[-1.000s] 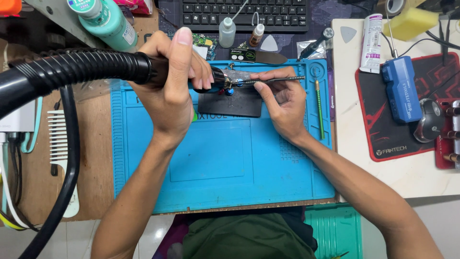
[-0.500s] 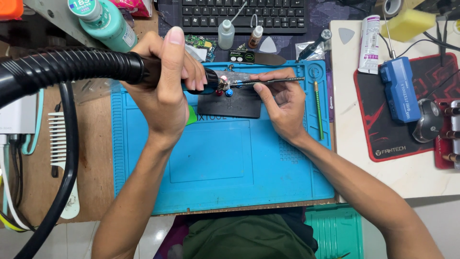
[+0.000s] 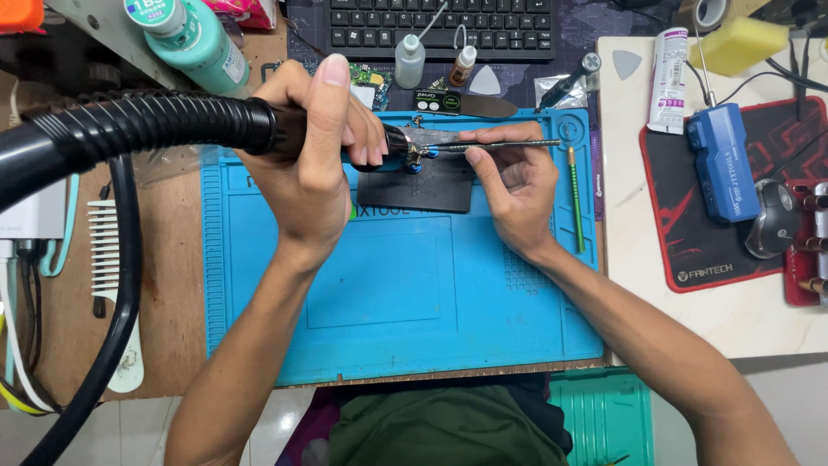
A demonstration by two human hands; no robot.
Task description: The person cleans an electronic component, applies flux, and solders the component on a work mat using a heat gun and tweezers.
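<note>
On the left, our left hand (image 3: 315,164) has its grip clamped around the hot-air handpiece (image 3: 285,131) on its black ribbed hose (image 3: 129,129), nozzle aimed at the dark phone (image 3: 429,183) on the blue mat (image 3: 405,293). To the right, our right hand (image 3: 516,185) pinches tweezers (image 3: 500,145) at that spot. We judge heating is under way; next needs a steady lift, with bottles (image 3: 410,59) and a green pencil (image 3: 575,198) crowding close.

Landmark: blue mat (image 3: 405,293). Teal bottle with white round cap label (image 3: 185,34) up-left of it. Small black rectangular tag, white label (image 3: 435,101), at its top edge. White tube, red-blue print (image 3: 668,79), right of its top corner. Silvery foil sachet (image 3: 552,89) beside tag.
</note>
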